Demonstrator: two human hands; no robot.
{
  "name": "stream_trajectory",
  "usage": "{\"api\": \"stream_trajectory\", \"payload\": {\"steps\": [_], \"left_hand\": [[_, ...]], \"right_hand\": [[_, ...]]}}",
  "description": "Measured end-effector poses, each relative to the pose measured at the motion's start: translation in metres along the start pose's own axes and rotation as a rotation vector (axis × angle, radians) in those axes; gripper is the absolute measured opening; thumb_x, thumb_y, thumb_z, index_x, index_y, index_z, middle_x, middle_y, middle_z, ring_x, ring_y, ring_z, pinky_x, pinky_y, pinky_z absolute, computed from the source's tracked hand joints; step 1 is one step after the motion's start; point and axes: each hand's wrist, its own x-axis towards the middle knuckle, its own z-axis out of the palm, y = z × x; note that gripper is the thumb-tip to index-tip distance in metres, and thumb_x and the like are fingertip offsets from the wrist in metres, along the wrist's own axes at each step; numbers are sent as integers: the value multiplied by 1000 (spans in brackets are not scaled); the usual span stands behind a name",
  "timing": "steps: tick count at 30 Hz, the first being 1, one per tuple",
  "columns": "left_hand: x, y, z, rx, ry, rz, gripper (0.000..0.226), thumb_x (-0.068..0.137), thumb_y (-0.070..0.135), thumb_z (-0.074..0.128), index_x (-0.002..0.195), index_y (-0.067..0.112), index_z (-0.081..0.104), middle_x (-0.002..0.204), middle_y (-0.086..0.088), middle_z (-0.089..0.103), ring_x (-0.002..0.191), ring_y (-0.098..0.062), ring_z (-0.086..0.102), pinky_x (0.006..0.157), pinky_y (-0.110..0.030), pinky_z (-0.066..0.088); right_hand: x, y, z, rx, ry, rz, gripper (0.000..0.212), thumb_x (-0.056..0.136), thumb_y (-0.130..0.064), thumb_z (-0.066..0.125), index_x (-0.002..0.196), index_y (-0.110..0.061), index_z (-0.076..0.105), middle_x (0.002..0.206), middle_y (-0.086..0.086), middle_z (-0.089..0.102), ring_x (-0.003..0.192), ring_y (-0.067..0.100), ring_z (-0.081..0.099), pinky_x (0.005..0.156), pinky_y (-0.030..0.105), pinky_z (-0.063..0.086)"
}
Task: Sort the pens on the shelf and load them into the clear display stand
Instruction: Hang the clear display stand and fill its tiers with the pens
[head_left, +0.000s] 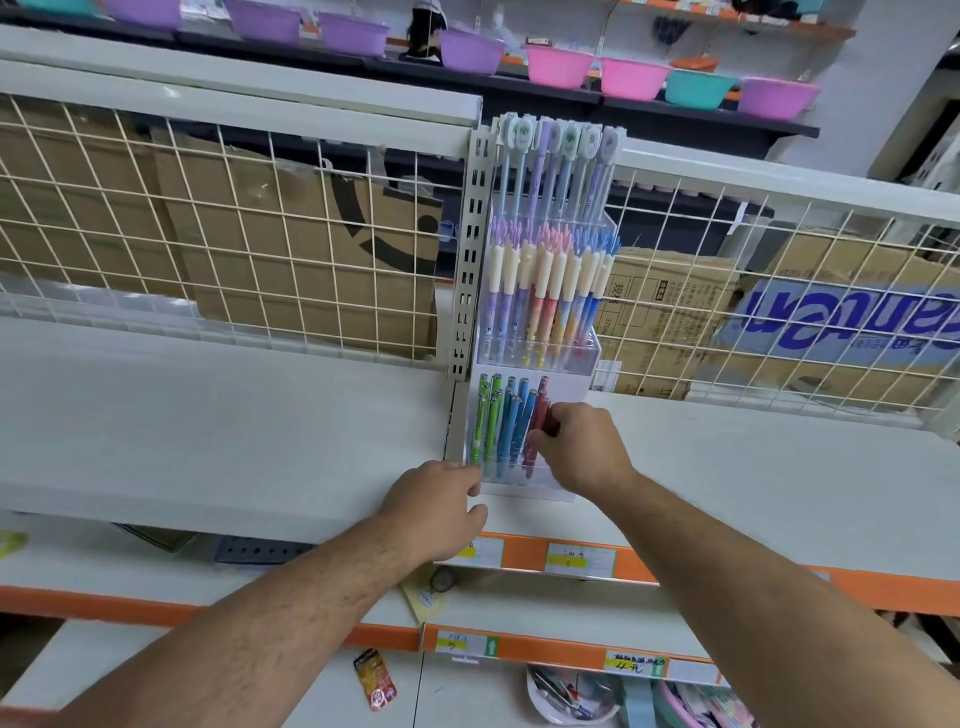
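Display stand (519, 491), three pen tiers, right grip (582, 447) pinching red pens (540, 410)

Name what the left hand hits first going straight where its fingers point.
Likely the lower left corner of the clear display stand, below the green pens; the left hand looks nearly touching.

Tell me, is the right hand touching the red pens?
Touching. The head view shows the right hand pinching the red pens in the clear display stand.
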Motion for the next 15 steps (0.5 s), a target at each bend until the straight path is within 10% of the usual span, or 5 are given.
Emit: {"api": "stream_trajectory", "payload": {"steps": [15], "left_hand": [[-4,2,-3,-14,6,5,27,90,47,55,109,28,61,107,9,62,95,-12,55,78,-30,50]], "right_hand": [[-3,0,7,92,1,104,12,94,-20,67,96,-10,74,84,7,74,74,24,73,72,39,62]]}}
